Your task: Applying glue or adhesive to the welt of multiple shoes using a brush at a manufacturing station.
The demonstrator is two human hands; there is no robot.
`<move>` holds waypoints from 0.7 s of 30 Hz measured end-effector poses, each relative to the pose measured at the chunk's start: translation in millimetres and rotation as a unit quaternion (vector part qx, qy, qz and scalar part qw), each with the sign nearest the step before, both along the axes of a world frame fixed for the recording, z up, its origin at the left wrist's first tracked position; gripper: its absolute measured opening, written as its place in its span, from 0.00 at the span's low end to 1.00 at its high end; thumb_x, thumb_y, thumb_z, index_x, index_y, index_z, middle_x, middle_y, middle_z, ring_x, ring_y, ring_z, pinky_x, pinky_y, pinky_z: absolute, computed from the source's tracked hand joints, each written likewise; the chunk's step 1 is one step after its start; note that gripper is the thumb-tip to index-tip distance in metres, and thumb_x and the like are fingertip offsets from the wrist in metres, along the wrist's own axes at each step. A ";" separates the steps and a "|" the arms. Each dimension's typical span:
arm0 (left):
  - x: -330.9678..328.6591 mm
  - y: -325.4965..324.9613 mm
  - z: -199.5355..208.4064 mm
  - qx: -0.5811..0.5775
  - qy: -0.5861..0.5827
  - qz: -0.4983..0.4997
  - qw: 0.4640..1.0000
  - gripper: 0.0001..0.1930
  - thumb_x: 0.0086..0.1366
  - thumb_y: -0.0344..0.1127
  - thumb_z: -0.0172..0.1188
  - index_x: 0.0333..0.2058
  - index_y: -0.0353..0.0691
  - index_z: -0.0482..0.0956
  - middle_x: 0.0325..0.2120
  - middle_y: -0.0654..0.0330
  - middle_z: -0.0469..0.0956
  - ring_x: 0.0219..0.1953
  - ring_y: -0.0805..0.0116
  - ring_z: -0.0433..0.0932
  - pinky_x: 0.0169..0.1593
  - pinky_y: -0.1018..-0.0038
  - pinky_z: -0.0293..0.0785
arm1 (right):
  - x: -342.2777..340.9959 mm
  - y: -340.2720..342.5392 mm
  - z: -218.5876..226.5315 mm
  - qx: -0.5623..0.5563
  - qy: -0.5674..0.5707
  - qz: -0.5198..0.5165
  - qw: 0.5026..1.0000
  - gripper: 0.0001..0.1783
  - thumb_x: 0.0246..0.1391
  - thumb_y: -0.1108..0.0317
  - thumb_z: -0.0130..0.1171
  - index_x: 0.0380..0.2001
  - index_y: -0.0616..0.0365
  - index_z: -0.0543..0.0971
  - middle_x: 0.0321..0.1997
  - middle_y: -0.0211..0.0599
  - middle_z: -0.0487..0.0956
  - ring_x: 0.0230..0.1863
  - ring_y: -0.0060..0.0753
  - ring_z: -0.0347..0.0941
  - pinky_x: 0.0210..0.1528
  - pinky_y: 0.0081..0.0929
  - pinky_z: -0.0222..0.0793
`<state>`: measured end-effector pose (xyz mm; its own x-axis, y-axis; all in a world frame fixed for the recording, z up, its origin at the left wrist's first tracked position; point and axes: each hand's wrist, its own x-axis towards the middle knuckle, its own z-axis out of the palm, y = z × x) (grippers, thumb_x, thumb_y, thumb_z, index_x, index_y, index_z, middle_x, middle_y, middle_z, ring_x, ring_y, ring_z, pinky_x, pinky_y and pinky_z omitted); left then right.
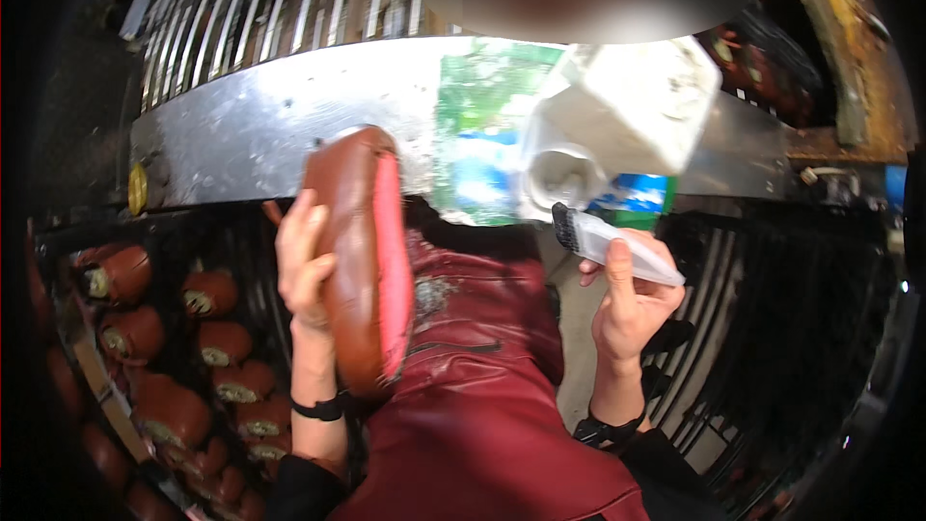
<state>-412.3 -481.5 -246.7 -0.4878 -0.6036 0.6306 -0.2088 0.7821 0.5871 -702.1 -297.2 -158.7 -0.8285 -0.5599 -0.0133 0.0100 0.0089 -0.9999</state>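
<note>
My left hand [304, 265] grips a brown leather piece [352, 260], shaped like a shoe, from its left side. It is held upright, and a flat pink-red face [392, 270] on it points to the right. In my right hand [632, 304] is a brush [617, 249] with a translucent whitish handle. Its black bristles are up by the mouth of a cut white plastic container [564, 178] on the bench; whether they touch it I cannot tell. The thumb of my right hand lies along the handle.
A metal bench top [280, 135] spans ahead, with a green and blue sheet [482, 145] and a larger white tub [656, 96] on it. Slatted rollers [318, 0] run behind. Several brown pieces [241, 381] fill a rack at left; a black slatted rack [762, 347] stands at right.
</note>
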 end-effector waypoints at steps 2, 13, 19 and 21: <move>-0.9 0.9 -1.5 -0.058 -0.127 0.007 0.990 0.06 0.71 0.29 0.57 0.45 0.39 0.71 0.55 0.41 0.81 0.61 0.38 0.78 0.65 0.48 0.73 | 5.0 -15.2 -15.0 -0.051 -0.104 0.061 0.991 0.11 0.66 0.70 0.64 0.45 0.67 0.78 0.35 0.49 0.83 0.25 0.37 0.79 0.23 0.29 0.76; 1.7 -3.3 -16.1 -0.079 -0.090 0.028 0.992 0.14 0.68 0.22 0.60 0.52 0.32 0.73 0.56 0.39 0.79 0.59 0.40 0.80 0.62 0.49 0.77 | 54.0 -101.4 -31.3 -0.013 -0.225 0.279 0.933 0.09 0.64 0.74 0.66 0.42 0.71 0.82 0.33 0.41 0.84 0.28 0.26 0.81 0.26 0.23 0.77; -0.2 -3.9 -17.2 -0.083 -0.085 0.029 0.992 0.14 0.68 0.23 0.60 0.51 0.32 0.73 0.55 0.39 0.80 0.59 0.41 0.80 0.60 0.50 0.79 | 35.9 -161.9 -54.1 -0.013 -0.147 0.215 0.965 0.10 0.63 0.70 0.68 0.39 0.70 0.84 0.28 0.38 0.85 0.23 0.24 0.79 0.26 0.22 0.75; 0.6 -3.8 -15.6 -0.084 -0.084 0.030 0.992 0.14 0.68 0.23 0.60 0.51 0.33 0.73 0.55 0.39 0.80 0.58 0.41 0.80 0.60 0.51 0.79 | 29.6 -180.2 -58.9 0.002 -0.134 0.213 0.968 0.10 0.63 0.70 0.69 0.38 0.69 0.84 0.28 0.38 0.85 0.23 0.25 0.79 0.26 0.22 0.75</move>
<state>-411.7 -485.3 -262.4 -0.5608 -0.5278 0.6379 -0.3417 0.8493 0.4023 -672.5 -477.4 -217.5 -0.4890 -0.8493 -0.1988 0.2639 0.0731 -0.9618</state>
